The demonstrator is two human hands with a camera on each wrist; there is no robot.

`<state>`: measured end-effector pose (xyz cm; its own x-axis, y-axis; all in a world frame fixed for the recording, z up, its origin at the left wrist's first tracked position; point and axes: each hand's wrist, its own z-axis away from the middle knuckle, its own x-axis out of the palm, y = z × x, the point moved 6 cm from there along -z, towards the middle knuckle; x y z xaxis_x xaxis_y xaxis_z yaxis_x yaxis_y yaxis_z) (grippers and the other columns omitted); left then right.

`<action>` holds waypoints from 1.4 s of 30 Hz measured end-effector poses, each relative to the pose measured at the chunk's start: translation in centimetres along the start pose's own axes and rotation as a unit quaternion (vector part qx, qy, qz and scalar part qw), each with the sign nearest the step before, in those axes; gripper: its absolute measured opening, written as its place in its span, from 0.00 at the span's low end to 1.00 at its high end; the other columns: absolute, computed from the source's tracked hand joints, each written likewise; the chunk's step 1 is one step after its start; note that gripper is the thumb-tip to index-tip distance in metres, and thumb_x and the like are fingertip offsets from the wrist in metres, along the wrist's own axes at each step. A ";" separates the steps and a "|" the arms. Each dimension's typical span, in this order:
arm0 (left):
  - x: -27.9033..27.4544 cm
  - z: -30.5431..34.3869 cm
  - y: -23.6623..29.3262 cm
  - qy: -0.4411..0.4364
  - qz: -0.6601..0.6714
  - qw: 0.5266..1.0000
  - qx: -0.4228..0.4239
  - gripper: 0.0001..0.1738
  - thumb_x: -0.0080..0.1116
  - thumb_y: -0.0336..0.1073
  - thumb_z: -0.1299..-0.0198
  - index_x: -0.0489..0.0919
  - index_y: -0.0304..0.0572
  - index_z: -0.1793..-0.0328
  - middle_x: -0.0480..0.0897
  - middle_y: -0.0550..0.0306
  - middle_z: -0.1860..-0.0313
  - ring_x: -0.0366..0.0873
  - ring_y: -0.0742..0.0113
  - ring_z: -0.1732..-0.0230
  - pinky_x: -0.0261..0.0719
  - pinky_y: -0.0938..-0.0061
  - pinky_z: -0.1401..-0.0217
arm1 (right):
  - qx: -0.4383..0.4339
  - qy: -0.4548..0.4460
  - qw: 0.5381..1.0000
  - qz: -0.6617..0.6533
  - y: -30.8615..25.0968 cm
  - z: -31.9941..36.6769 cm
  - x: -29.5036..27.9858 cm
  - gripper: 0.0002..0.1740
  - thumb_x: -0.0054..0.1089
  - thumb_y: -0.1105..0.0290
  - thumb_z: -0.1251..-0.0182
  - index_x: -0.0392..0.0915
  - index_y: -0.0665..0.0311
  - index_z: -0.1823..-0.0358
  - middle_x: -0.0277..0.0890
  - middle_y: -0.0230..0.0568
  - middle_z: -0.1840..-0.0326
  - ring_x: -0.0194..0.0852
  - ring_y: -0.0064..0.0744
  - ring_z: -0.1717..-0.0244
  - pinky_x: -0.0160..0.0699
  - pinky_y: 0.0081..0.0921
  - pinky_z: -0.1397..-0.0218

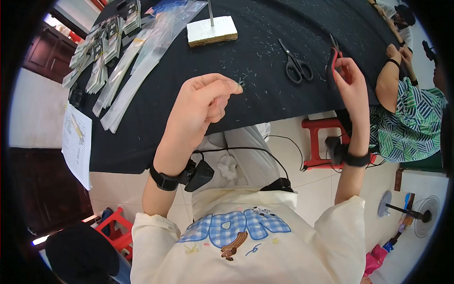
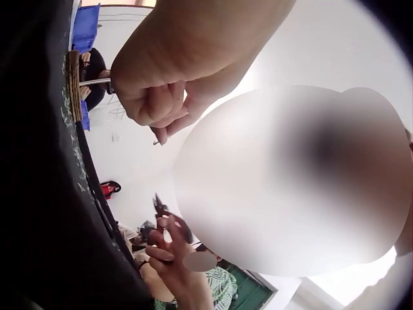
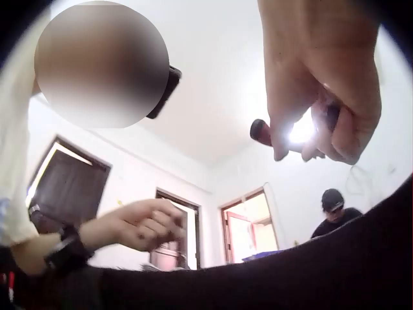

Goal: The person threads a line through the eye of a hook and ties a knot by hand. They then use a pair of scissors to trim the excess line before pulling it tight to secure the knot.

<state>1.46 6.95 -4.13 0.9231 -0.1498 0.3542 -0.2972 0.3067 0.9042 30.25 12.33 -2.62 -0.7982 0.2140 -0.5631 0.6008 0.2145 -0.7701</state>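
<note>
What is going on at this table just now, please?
A seated person pinches a small piece, too tiny to identify, in the left hand. The right hand holds red-and-black pliers, apart from it. Black scissors and a block bearing a metal rod rest on the black cloth.

Red-handled pliers (image 1: 334, 59) and a tiny piece (image 1: 241, 83) hover above cloth (image 1: 137, 144).
</note>
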 end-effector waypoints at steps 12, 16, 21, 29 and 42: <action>0.4 0.0 -0.1 -0.043 0.039 0.998 -0.016 0.08 0.53 0.32 0.45 0.75 0.31 0.67 0.63 0.72 0.86 0.51 0.88 0.89 0.45 0.90 0.88 | -0.029 0.015 0.957 0.288 3.8 -3.4 0.2 0.10 0.49 0.66 0.47 0.73 0.66 0.68 0.73 0.47 0.70 0.73 0.44 0.65 0.70 0.34 0.59; 0.4 0.4 0.2 -0.028 0.030 0.999 0.002 0.08 0.54 0.31 0.46 0.75 0.31 0.67 0.64 0.72 0.86 0.50 0.89 0.90 0.45 0.90 0.88 | -0.017 0.017 0.949 0.314 3.6 -3.5 0.4 0.10 0.50 0.66 0.46 0.74 0.66 0.68 0.73 0.49 0.69 0.73 0.46 0.64 0.70 0.35 0.58; 0.3 0.9 0.7 -0.023 -0.012 0.999 0.030 0.07 0.55 0.31 0.47 0.76 0.31 0.68 0.62 0.72 0.88 0.50 0.88 0.90 0.44 0.89 0.88 | -0.024 0.014 0.947 0.321 3.6 -3.9 0.4 0.11 0.50 0.67 0.46 0.75 0.66 0.67 0.73 0.50 0.69 0.73 0.46 0.64 0.71 0.35 0.57; 0.9 1.4 1.2 -0.026 -0.035 0.997 0.064 0.06 0.56 0.30 0.48 0.77 0.32 0.69 0.63 0.72 0.88 0.49 0.88 0.89 0.43 0.89 0.87 | -0.036 0.009 0.946 0.322 4.2 -4.3 -0.1 0.11 0.53 0.67 0.47 0.74 0.67 0.66 0.74 0.48 0.67 0.74 0.42 0.62 0.71 0.32 0.56; 2.1 1.6 1.1 -0.055 -0.076 0.993 0.067 0.06 0.57 0.29 0.49 0.76 0.33 0.69 0.78 0.60 0.76 0.52 0.89 0.87 0.45 0.89 0.87 | -0.225 -0.162 0.955 -0.100 -13.0 5.5 5.9 0.09 0.60 0.79 0.49 0.78 0.67 0.65 0.71 0.35 0.70 0.67 0.19 0.74 0.64 0.14 0.72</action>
<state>2.69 5.46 -1.94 0.9297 -0.2889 0.2284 -0.1929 0.1462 0.9703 17.49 5.59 2.43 -0.8272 -0.1651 -0.5371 0.3338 0.6245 -0.7061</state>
